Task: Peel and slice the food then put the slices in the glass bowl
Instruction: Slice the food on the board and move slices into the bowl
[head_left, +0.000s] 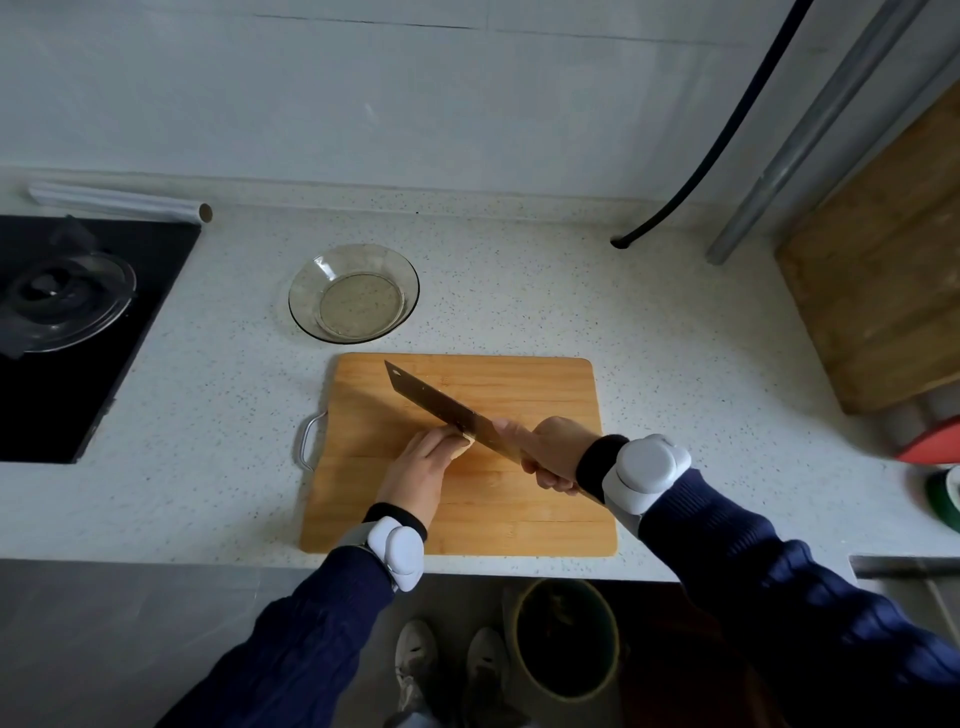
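Note:
A wooden cutting board lies on the counter in front of me. My left hand holds down a pale piece of food on the board, which its fingers mostly hide. My right hand grips the handle of a cleaver. The blade slants up to the left, and its edge sits against the food right beside my left fingertips. The glass bowl stands behind the board's left corner with nothing in it.
A black stove with a glass lid is at the left, with a foil roll behind it. A second wooden board leans at the right. A bin stands on the floor below the counter edge.

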